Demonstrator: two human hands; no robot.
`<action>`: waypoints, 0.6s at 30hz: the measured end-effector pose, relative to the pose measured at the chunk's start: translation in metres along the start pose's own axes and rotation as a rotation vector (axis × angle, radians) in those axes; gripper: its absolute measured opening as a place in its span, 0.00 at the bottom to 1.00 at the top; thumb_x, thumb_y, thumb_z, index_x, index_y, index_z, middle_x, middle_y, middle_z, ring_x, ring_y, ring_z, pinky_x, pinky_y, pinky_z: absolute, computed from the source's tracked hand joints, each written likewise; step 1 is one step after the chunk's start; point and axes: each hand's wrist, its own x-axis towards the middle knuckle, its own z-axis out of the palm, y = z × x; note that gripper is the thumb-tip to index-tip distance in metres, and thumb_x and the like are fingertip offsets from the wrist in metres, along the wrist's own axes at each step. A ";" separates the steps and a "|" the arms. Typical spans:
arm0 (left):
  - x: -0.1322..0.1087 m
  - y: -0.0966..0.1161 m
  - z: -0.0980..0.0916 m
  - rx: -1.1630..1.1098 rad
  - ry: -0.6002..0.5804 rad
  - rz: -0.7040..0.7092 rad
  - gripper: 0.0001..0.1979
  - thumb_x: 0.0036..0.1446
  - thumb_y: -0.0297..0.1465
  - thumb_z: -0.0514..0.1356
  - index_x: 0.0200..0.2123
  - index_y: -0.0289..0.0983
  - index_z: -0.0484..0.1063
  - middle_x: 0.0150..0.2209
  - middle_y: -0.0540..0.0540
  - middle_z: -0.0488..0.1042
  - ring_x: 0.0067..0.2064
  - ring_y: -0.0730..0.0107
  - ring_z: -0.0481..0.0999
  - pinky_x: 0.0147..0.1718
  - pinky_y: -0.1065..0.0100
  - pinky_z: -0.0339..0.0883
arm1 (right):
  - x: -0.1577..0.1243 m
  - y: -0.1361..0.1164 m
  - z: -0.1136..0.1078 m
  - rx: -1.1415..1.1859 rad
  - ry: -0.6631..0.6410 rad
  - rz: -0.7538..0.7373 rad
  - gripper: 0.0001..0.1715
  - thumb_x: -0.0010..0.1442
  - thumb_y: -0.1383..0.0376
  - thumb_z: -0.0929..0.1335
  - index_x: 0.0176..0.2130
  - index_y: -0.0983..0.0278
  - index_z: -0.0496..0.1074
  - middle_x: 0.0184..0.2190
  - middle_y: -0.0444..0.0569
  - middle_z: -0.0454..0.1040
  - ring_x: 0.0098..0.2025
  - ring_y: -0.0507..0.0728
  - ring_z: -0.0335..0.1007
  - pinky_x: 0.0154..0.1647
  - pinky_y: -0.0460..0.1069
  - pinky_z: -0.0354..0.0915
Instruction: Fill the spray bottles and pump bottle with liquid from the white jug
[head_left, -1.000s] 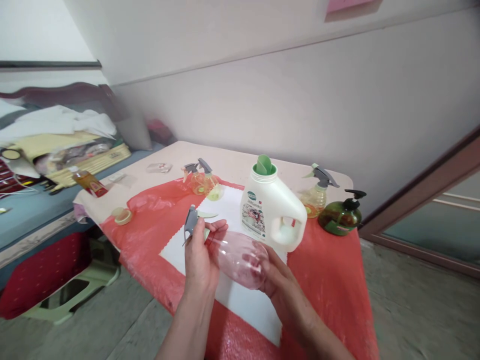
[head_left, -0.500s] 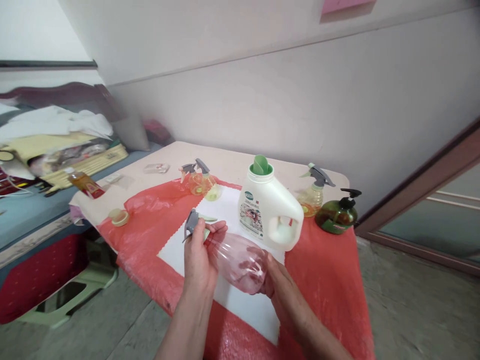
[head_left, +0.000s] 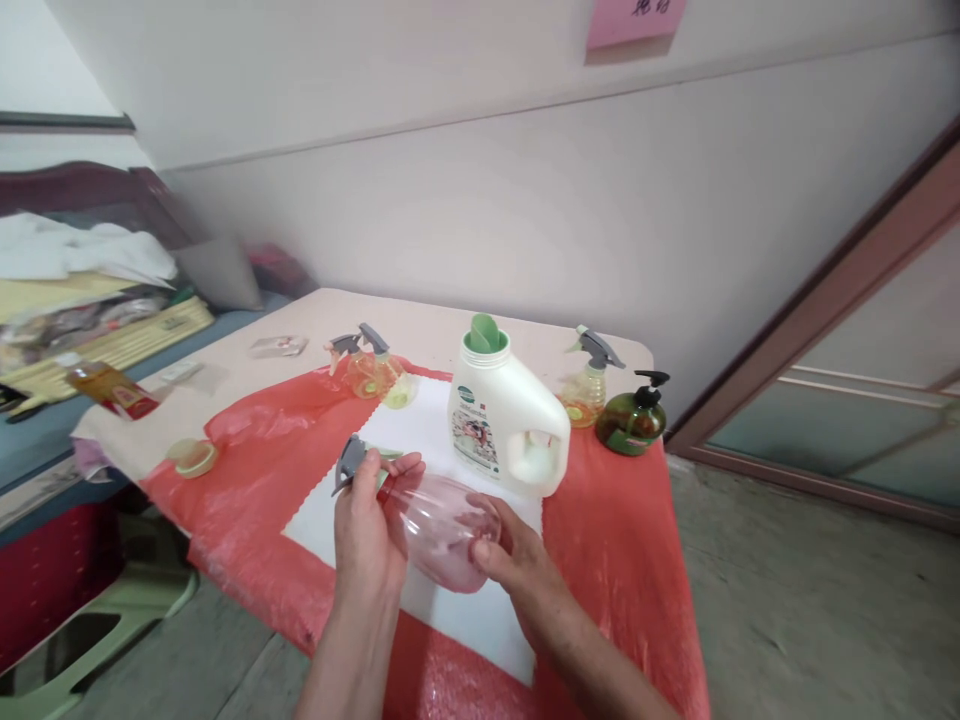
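My left hand (head_left: 367, 535) is closed round the neck of a clear pink spray bottle (head_left: 442, 520), just below its grey trigger head (head_left: 349, 461). My right hand (head_left: 510, 555) cups the rounded bottom of the same bottle, thumb on its side. The bottle lies tilted, head to the left, above a white cloth (head_left: 420, 440) spread on the red plastic cover (head_left: 615, 540) of a small table. A white detergent jug with a green cap (head_left: 504, 420) stands just behind the bottle.
Two small yellow spray bottles (head_left: 373, 370) lie at the back left. A yellow spray bottle (head_left: 589, 385) and a dark green pump bottle (head_left: 631, 418) stand at the back right. A pale lid (head_left: 193, 457) lies on the left edge; a cluttered bed (head_left: 90, 300) is beyond.
The view has swung to the right, so everything sits further left in the picture. My right thumb has come up onto the bottle's side. Both hands keep their hold.
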 end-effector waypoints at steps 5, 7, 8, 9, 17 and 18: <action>-0.015 -0.001 0.003 0.309 0.040 0.356 0.13 0.56 0.42 0.61 0.28 0.37 0.72 0.33 0.44 0.78 0.37 0.63 0.78 0.43 0.64 0.69 | -0.005 -0.009 -0.006 -0.706 0.086 -0.302 0.53 0.45 0.56 0.76 0.64 0.57 0.54 0.63 0.57 0.60 0.64 0.70 0.54 0.64 0.67 0.52; -0.028 -0.004 0.004 0.484 -0.004 0.429 0.15 0.58 0.43 0.59 0.32 0.38 0.75 0.36 0.44 0.79 0.40 0.63 0.77 0.43 0.66 0.68 | -0.009 -0.008 -0.005 -0.953 0.067 -0.505 0.61 0.43 0.59 0.77 0.67 0.57 0.48 0.65 0.59 0.57 0.66 0.72 0.51 0.64 0.69 0.48; -0.036 -0.006 0.005 0.541 -0.045 0.427 0.15 0.59 0.44 0.59 0.33 0.38 0.76 0.38 0.44 0.79 0.42 0.62 0.77 0.44 0.66 0.67 | -0.010 -0.006 -0.004 -1.037 0.055 -0.583 0.63 0.43 0.59 0.77 0.68 0.57 0.45 0.64 0.60 0.58 0.65 0.73 0.52 0.64 0.70 0.49; -0.043 -0.009 0.006 0.570 -0.093 0.414 0.15 0.59 0.44 0.59 0.34 0.39 0.77 0.39 0.44 0.79 0.43 0.61 0.76 0.44 0.66 0.67 | -0.012 -0.005 -0.003 -1.098 0.059 -0.645 0.64 0.44 0.60 0.76 0.69 0.58 0.43 0.63 0.61 0.59 0.63 0.73 0.54 0.62 0.71 0.50; -0.069 -0.025 0.005 0.394 -0.541 0.283 0.31 0.33 0.38 0.76 0.45 0.41 0.76 0.51 0.40 0.75 0.56 0.45 0.70 0.52 0.59 0.66 | -0.025 -0.025 -0.016 -0.758 0.305 -0.723 0.44 0.48 0.63 0.72 0.62 0.53 0.58 0.56 0.55 0.67 0.57 0.71 0.61 0.57 0.69 0.58; -0.067 -0.025 0.005 0.382 -0.563 0.285 0.33 0.34 0.39 0.75 0.47 0.40 0.75 0.53 0.39 0.73 0.57 0.45 0.69 0.54 0.59 0.65 | -0.027 -0.034 -0.021 -0.590 0.325 -0.624 0.43 0.46 0.62 0.73 0.59 0.52 0.61 0.56 0.53 0.67 0.58 0.72 0.60 0.59 0.69 0.56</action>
